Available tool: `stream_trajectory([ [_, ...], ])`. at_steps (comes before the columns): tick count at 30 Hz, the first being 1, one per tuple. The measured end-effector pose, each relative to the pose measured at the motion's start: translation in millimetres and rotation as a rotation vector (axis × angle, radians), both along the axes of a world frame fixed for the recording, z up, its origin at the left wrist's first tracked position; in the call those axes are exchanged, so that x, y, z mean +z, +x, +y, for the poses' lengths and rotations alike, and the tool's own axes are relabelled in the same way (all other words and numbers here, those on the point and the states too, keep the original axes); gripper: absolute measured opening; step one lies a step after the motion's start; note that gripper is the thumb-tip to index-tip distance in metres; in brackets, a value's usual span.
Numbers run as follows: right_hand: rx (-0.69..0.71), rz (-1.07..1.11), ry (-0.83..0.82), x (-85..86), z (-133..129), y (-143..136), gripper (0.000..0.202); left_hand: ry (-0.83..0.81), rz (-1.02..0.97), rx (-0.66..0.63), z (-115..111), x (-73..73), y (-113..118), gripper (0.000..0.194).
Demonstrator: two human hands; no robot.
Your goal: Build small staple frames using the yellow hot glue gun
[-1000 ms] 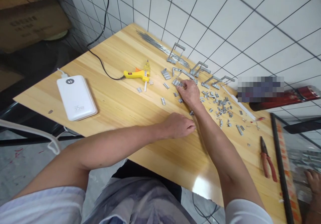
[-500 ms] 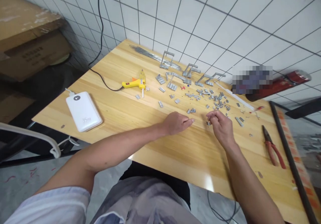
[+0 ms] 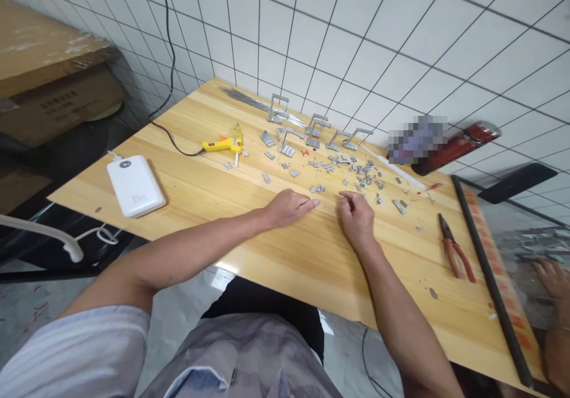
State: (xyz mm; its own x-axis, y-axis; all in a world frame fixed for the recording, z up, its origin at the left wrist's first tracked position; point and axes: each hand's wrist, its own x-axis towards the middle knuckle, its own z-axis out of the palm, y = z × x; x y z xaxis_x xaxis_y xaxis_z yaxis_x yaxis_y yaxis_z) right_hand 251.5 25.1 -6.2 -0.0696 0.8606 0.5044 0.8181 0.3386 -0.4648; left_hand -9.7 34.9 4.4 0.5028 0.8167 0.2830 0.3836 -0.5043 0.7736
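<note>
My left hand (image 3: 290, 208) is closed over the front of the wooden table, its thumb laid along the curled fingers and pointing right. If it holds anything, that is hidden. Opposite it, my right hand (image 3: 357, 217) is also closed, fingers bent towards the left hand; what is in its grip cannot be made out. A small gap separates the hands. Just beyond them lie a few small grey metal pieces (image 3: 317, 189), and a heap of similar bits (image 3: 367, 175) is behind the right hand. Several bent metal brackets (image 3: 278, 108) stand near the wall.
A yellow glue gun (image 3: 225, 144) and a white power bank (image 3: 135, 186) lie on the left. Red-handled pliers (image 3: 455, 249) are on the right, before a dark-edged frame (image 3: 494, 285). A red flask (image 3: 463, 145) lies by the wall. Another person's hand (image 3: 552, 279) shows far right.
The view has turned, shifting the table's things leftward. A small grey piece seen at my right fingertips is no longer visible. Another person's hand has come into view at the right edge.
</note>
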Motion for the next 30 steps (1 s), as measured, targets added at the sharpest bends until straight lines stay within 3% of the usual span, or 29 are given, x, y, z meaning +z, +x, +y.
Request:
stream_trajectory([
  [5, 0.035, -0.002, 0.063, 2.0, -3, -7, 0.023, 0.063, 0.062, -0.001, -3, -0.3, -4, 0.058],
  [14, -0.010, -0.055, -0.144, 12.3, -2, -11, 0.023, 0.191, 0.215, -0.040, -2, -3.0, -3, 0.060],
  [23, -0.046, -0.069, -0.211, 18.5, -6, -7, 0.024, 0.320, 0.247, -0.023, -7, -9.1, -1, 0.063],
  [30, -0.037, -0.070, -0.155, 35.7, 2, -1, 0.025, 0.582, 0.179, -0.138, -19, -18.2, 27, 0.069],
])
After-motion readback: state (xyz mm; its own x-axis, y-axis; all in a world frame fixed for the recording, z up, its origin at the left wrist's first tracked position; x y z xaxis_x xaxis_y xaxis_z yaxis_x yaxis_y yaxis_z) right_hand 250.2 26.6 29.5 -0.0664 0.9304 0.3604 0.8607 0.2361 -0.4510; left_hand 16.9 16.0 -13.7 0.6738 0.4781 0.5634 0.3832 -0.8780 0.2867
